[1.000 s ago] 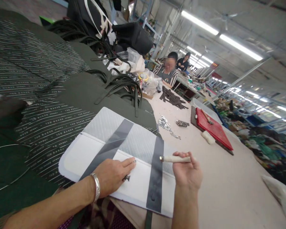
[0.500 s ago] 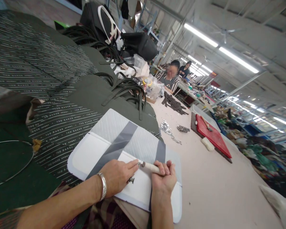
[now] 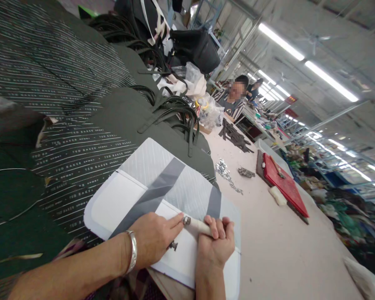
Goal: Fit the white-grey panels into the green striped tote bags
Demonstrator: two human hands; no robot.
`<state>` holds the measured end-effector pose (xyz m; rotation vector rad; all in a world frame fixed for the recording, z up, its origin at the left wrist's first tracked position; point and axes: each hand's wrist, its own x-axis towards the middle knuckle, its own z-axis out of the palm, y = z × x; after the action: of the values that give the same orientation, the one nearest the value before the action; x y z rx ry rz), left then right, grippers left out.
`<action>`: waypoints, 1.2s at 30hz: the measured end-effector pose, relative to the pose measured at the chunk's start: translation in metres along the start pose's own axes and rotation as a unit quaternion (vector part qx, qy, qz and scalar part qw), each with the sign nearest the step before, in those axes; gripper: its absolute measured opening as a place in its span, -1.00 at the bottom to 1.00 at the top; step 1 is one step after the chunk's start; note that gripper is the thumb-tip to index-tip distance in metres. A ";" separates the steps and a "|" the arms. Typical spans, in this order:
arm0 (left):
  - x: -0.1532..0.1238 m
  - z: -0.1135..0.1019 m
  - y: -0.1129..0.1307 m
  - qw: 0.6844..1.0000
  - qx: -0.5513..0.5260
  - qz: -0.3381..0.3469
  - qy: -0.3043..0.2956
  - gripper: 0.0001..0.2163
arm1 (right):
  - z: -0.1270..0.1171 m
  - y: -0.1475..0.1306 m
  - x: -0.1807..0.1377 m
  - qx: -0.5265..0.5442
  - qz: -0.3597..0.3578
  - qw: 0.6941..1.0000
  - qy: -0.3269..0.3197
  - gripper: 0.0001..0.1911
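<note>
A white and grey bag panel (image 3: 187,193) with dark grey bands lies tilted in front of me, partly on the table. My right hand (image 3: 217,241) grips the off-white handle of a tool (image 3: 200,226) with a metal collar; its tip is hidden. My left hand (image 3: 154,237), a silver bangle at the wrist, rests on the panel, its fingers pressed together against that collar. Beneath those fingers, a small dark metal knob (image 3: 173,246) pokes out. What the fingers pinch, if anything, stays covered.
Dark green bag pieces with straps (image 3: 118,112) are piled left. On the table (image 3: 268,246) lie silver hardware bits (image 3: 223,168), dark strips (image 3: 234,135), a red board (image 3: 284,183) and a white block (image 3: 277,196). A co-worker (image 3: 234,98) sits at the far end.
The view has shifted slightly, so the table items appear farther right. Both hands keep their hold at nearly the same place on the panel, the tool turned a little.
</note>
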<state>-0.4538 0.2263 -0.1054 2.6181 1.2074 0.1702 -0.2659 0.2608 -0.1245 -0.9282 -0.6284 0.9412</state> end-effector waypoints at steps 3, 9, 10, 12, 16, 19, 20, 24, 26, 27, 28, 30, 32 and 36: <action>0.000 -0.002 0.001 1.000 0.005 -0.006 -0.010 -0.49 | 0.015 -0.004 -0.006 0.040 -0.004 0.999 -0.009 -0.72; 0.001 -0.003 0.004 0.999 0.017 -0.030 -0.021 -0.44 | 0.040 -0.017 -0.016 0.028 -0.041 0.993 -0.110 -0.69; 0.001 -0.003 0.003 0.999 0.017 -0.031 -0.022 -0.42 | 0.039 -0.018 -0.015 0.035 -0.033 0.993 -0.107 -0.68; 0.001 -0.002 0.003 0.999 0.017 -0.029 -0.020 -0.41 | 0.035 -0.018 -0.012 0.055 -0.021 0.995 -0.084 -0.67; 0.001 -0.001 0.001 0.999 0.019 -0.023 -0.021 -0.44 | 0.025 -0.015 -0.010 0.057 -0.036 0.995 -0.067 -0.66; 0.001 -0.002 0.002 0.999 0.018 -0.028 -0.026 -0.45 | 0.026 -0.013 -0.014 0.036 -0.057 0.994 -0.089 -0.68; 0.001 -0.002 0.002 0.999 0.015 -0.028 -0.027 -0.45 | 0.027 -0.013 -0.015 0.031 -0.063 0.993 -0.096 -0.69; 0.001 -0.003 0.002 0.999 0.002 -0.027 -0.028 -0.47 | 0.035 -0.013 -0.018 0.008 -0.090 0.988 -0.126 -0.70; 0.001 -0.002 0.001 0.999 -0.001 -0.025 -0.029 -0.50 | 0.038 -0.012 -0.020 -0.011 -0.099 0.984 -0.145 -0.70; 0.001 -0.001 0.000 0.999 -0.003 -0.022 -0.029 -0.51 | 0.040 -0.012 -0.021 -0.026 -0.101 0.983 -0.154 -0.70; 0.001 -0.001 0.000 0.999 -0.006 -0.017 -0.029 -0.53 | 0.040 -0.011 -0.023 -0.046 -0.102 0.980 -0.164 -0.70; 0.000 0.002 -0.002 1.000 -0.012 -0.008 -0.025 -0.55 | 0.041 -0.011 -0.028 -0.109 -0.109 0.970 -0.189 -0.70; -0.001 0.004 -0.003 1.000 -0.020 -0.004 -0.020 -0.54 | 0.040 -0.012 -0.031 -0.196 -0.125 0.946 -0.225 -0.70; -0.002 0.006 -0.002 0.999 -0.035 -0.024 -0.014 -0.53 | 0.049 -0.017 -0.023 -0.314 -0.131 0.892 -0.298 -0.65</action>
<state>-0.4554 0.2254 -0.1113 2.5219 1.2302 0.1641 -0.3084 0.2546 -0.0881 -1.0776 -1.6148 0.7783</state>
